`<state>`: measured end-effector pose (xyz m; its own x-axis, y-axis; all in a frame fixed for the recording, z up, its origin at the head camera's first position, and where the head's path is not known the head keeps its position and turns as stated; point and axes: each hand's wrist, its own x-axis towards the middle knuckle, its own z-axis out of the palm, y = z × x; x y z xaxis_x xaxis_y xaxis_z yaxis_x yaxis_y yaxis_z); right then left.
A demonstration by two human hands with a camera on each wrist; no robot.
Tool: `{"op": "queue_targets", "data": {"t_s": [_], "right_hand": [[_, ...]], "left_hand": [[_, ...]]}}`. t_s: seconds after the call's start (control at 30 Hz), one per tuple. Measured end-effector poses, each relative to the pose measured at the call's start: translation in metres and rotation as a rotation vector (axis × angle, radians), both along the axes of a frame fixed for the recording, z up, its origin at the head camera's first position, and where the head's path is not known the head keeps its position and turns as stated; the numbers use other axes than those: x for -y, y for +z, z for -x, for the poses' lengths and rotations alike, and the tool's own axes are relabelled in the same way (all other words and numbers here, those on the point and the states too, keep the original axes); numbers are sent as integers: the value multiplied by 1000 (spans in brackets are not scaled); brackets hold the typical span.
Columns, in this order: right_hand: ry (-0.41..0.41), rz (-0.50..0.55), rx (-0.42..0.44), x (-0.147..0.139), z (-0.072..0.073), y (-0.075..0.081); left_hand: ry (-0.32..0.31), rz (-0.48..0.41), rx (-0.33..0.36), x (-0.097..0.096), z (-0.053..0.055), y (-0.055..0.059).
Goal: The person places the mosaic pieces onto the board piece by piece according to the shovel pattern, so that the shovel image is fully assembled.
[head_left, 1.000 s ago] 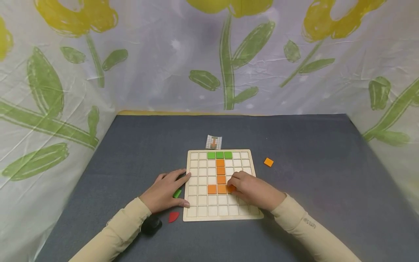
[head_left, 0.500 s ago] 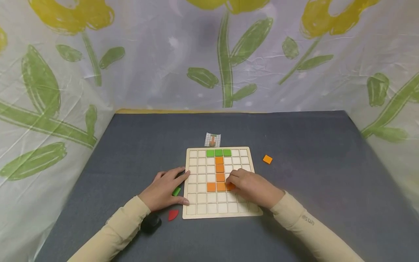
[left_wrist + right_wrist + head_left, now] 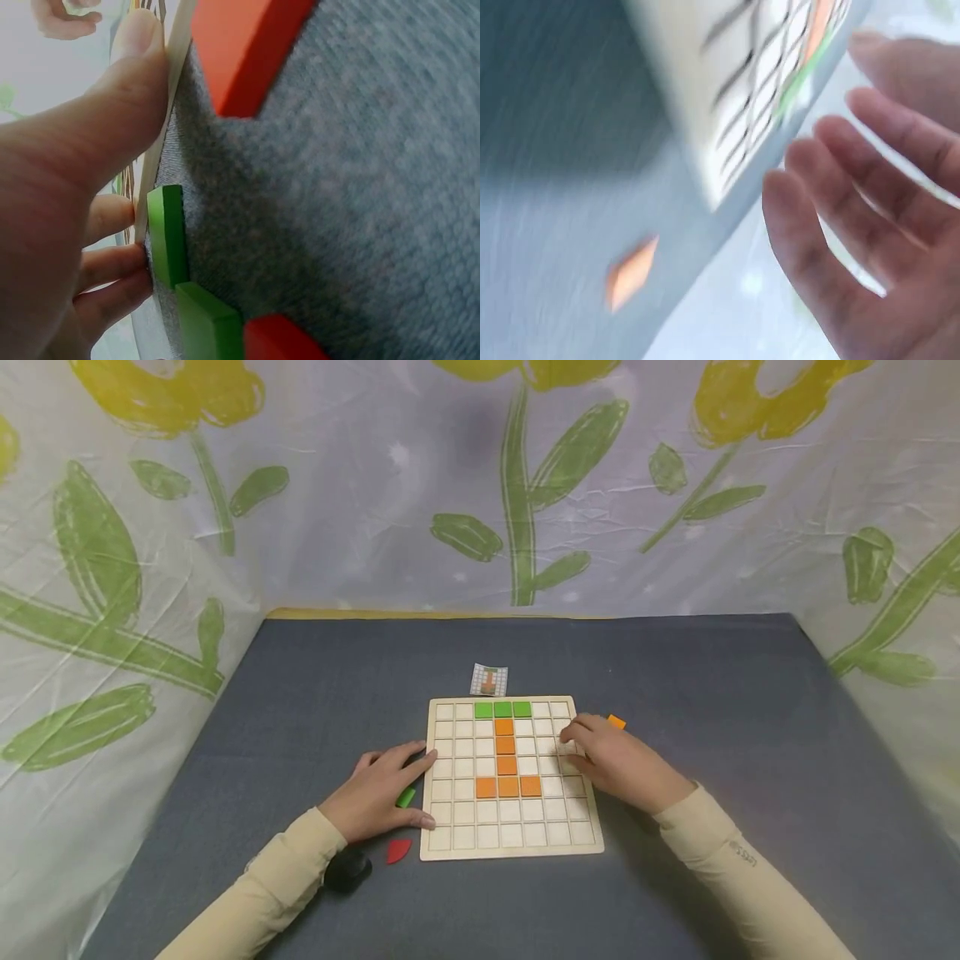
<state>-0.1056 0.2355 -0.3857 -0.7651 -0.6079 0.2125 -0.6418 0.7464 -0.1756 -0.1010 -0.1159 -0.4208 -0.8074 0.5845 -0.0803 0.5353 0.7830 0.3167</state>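
Note:
A wooden grid board (image 3: 442,853) lies on the table with three green square tiles (image 3: 502,710) along its far row. Below them, orange tiles (image 3: 506,746) form a column that ends in a row of three, the rightmost orange tile (image 3: 530,787) lying flat in its cell. My left hand (image 3: 382,797) rests at the board's left edge, thumb and fingertips on the rim. My right hand (image 3: 618,760) is over the board's right edge, fingers loosely bent and holding nothing. Beyond it a loose orange tile (image 3: 617,722) lies on the table, partly hidden by the hand in the head view.
A small printed card (image 3: 489,680) with a grid pattern lies behind the board. Beside my left hand are a green piece (image 3: 406,798), a red piece (image 3: 398,851) and a black object (image 3: 348,870). More green and red pieces show in the left wrist view. Flower-printed fabric surrounds the table.
My right hand has let go of the orange tile at the right end of the row and moved right and away, toward the loose orange tile. The left hand stays at the board's edge.

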Motion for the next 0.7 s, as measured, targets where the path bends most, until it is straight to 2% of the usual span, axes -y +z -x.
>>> {"op": "queue_targets", "data": {"t_s": [0.13,0.27,0.47,0.7], "right_hand": [[-151,-42,-49,-28,9,-2],[-235,-61,8,-51,20,-9],[-181,-51,17,-68,34,-21],[-170,-40,40,-64,38,-24]], "left_hand": [[9,1,4,1,-1,-2],[19,2,-3,2,-1,-4],[18,-8,5,3,-1,-5],[2,-13,2,1,0,0]]}}
